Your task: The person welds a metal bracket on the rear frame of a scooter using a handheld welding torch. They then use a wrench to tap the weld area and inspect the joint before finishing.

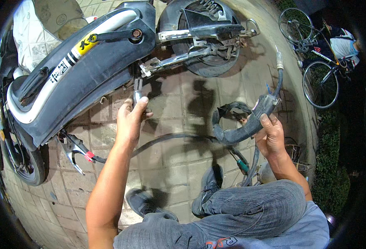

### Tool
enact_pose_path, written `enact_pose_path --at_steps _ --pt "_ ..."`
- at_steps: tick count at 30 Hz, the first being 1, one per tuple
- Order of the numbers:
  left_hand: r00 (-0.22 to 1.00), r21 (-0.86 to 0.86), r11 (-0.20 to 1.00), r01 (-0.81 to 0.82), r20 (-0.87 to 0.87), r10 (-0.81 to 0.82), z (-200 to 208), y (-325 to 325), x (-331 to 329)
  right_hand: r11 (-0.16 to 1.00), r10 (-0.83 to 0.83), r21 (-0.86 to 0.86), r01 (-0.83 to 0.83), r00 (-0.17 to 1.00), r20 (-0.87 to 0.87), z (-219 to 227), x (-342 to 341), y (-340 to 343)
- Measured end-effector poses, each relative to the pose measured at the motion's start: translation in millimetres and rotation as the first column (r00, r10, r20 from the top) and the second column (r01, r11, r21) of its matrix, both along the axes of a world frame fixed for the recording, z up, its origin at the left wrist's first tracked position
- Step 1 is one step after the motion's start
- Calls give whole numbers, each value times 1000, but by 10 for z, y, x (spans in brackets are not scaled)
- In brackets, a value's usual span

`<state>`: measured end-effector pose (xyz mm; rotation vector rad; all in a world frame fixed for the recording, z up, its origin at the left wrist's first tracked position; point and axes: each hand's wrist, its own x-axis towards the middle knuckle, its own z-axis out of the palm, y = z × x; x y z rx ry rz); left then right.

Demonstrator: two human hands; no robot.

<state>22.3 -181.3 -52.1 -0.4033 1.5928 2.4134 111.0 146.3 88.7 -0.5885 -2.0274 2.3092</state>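
On my feed the left hand point(130, 118) had fingers and thumb closed round a silvery tool point(137, 93), fork-like tip up, just beside the underside of the scooter point(95, 70). Tool type: couldn't tell. The right hand point(271, 135) had a narrow thumb-and-finger pinch on the thick black cable point(241, 132), well apart from the scooter, on its rear-wheel side. That cable bent into a loop; a thinner lead with a pale end point(279, 60) and a blue wire point(268, 88) stuck out of it.

My worry was the loose ends. If they were live (couldn't tell), touching the tool or the scooter's metal could short them. Springy bend plus a narrow pinch could also twist the cable free. A long lead point(170, 136) with pink tape point(89, 156) ran from below the scooter past the wearer's shoes point(145, 201); a foot shift could snag it and strain a joint.

Markings, not transcribed: yellow patch point(83, 47) with dark characters and a black-and-white label point(59, 71), both on the scooter's white stripe; lettering on a bicycle point(322, 56) beyond the scooter's rear end. I made out no print on tool or cable.
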Motion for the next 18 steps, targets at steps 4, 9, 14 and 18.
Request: enact_pose_path --at_steps 4,9,14,18 --pt "999 39 999 13 36 -15 -118 -74 20 999 12 38 -12 1000 -6 55 7 1" --pt "998 -124 990 64 -6 -65 -194 -62 12 992 -4 126 1 1000 22 61 17 148" --pt "995 -230 968 100 22 -98 -177 -70 26 954 116 270 -133 990 77 161 -82 240" --pt "997 -301 951 76 23 -72 -46 -92 60 915 180 341 -217 974 136 405 -320 197"
